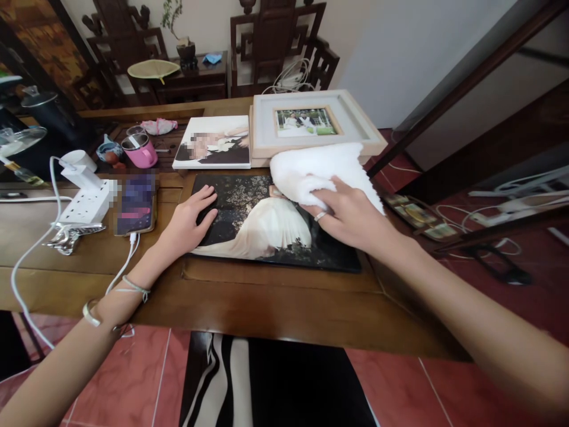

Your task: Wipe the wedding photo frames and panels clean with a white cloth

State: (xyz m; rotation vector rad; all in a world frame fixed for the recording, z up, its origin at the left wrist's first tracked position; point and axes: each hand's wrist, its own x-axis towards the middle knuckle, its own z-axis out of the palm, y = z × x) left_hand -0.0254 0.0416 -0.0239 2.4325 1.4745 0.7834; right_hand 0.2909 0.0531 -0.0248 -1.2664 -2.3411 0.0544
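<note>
A large dark photo print [267, 228] showing a white gown lies flat on the wooden table [275, 308]. My left hand [189, 220] rests flat on the print's left edge, fingers spread. My right hand [344, 214], with a ring on one finger, presses a white cloth [317, 169] against the print's upper right part, fingers curled into the cloth. Behind the print lie a smaller photo print [216, 142] and a pale framed photo [311, 121], stacked side by side.
Left of the print lie a phone [136, 204] on a white cable, a white power strip [86, 201] and a pink mug [140, 149]. Dark wooden chairs [275, 44] stand at the back. Small pictures [415, 216] and cables lie on the red floor at right.
</note>
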